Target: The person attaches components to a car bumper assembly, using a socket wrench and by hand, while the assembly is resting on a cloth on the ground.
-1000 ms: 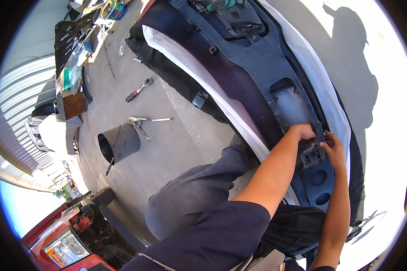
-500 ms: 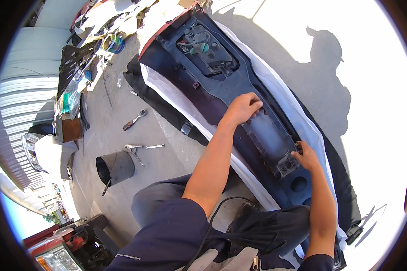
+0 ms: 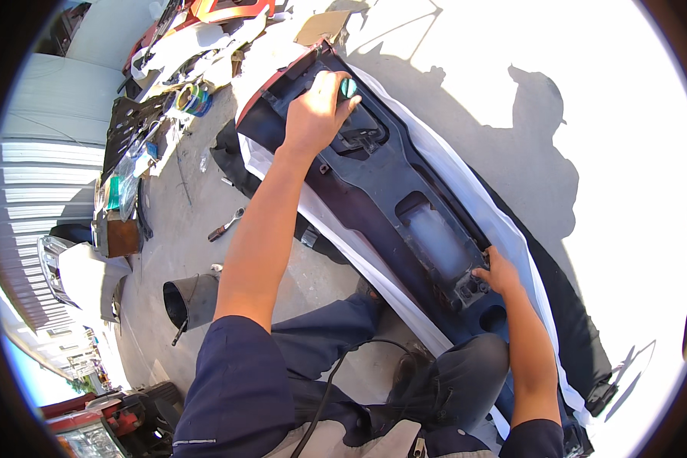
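Teal caps the tool (image 3: 349,88) that the left hand (image 3: 317,114) holds in curled fingers, over the far end of a dark car panel (image 3: 375,187). Its long axis slants — far left to near right — on white sheeting (image 3: 491,221). Farther from the tool, the right hand (image 3: 499,269) touches the panel's right edge — whether gripping, one cannot tell.

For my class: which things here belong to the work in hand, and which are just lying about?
Work in hand:
Bumper, right hand on it
Green tool, left hand at it
White sheet and black mat, beneath

Apparently lying about:
Ratchet
Bucket
Cardboard
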The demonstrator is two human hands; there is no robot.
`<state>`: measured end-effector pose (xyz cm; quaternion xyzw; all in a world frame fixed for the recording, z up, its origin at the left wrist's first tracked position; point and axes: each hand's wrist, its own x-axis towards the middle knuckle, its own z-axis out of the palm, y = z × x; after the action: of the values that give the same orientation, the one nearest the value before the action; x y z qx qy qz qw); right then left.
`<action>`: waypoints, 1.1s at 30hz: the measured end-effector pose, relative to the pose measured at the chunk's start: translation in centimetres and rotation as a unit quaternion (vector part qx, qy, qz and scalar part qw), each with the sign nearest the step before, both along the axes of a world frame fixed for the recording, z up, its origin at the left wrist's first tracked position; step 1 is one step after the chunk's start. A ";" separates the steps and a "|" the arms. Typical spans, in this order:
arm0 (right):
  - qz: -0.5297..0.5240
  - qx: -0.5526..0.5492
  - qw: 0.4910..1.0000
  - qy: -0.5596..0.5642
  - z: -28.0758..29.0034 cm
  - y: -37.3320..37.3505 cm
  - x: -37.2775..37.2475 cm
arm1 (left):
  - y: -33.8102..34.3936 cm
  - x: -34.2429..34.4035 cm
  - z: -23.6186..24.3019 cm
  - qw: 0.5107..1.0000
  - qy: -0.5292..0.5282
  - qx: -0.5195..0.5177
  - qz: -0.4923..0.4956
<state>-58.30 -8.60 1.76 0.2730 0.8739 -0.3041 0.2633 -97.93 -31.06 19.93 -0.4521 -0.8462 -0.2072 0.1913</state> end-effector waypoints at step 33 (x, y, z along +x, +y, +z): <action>-0.120 0.163 0.977 0.060 5.3 -9.8 -0.9 | -11.2 -16.8 -12.0 0.969 -0.222 0.006 0.112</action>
<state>-59.18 -18.40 7.07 0.3963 0.8869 -0.2023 0.1242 -114.70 -42.27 7.96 -0.2961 -0.9114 -0.2849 0.0232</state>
